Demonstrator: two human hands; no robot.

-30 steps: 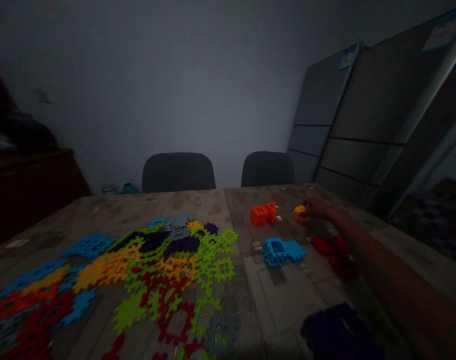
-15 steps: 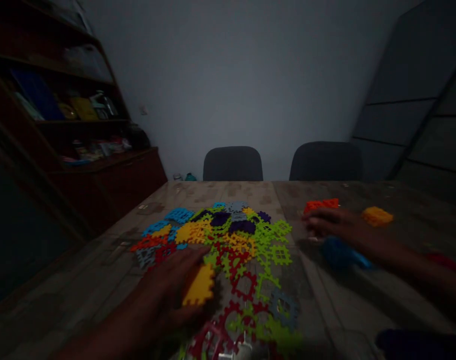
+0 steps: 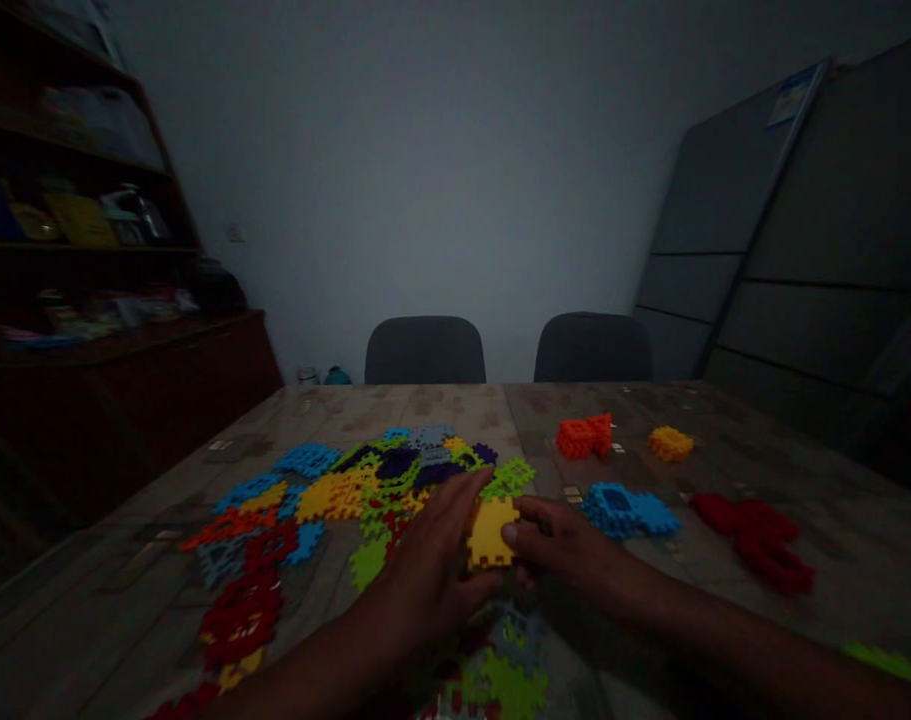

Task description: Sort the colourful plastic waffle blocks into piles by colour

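Between my two hands is a yellow interlocking building tile [image 3: 491, 533] with notched edges, held above the tabletop. My left hand [image 3: 444, 550] is curved around its left side, thumb below. My right hand [image 3: 556, 540] pinches its right edge, the thumb on the face towards me. Whether it is one tile or several joined is hard to tell in the dim light. Behind and under the hands spreads a heap of flat notched tiles [image 3: 395, 470] in green, yellow, purple, blue and grey, partly hidden by my left hand.
On the right of the table [image 3: 530, 425] sit an orange joined piece [image 3: 584, 437], a small yellow block [image 3: 670, 443], a blue piece [image 3: 627, 510] and red pieces [image 3: 755, 535]. Red tiles [image 3: 241, 615] lie at the near left. Two chairs [image 3: 425, 350] stand beyond the far edge.
My right hand has come back from beside the orange piece and now grips the yellow tile. My left hand has carried that tile to the right. The view has turned rightward.
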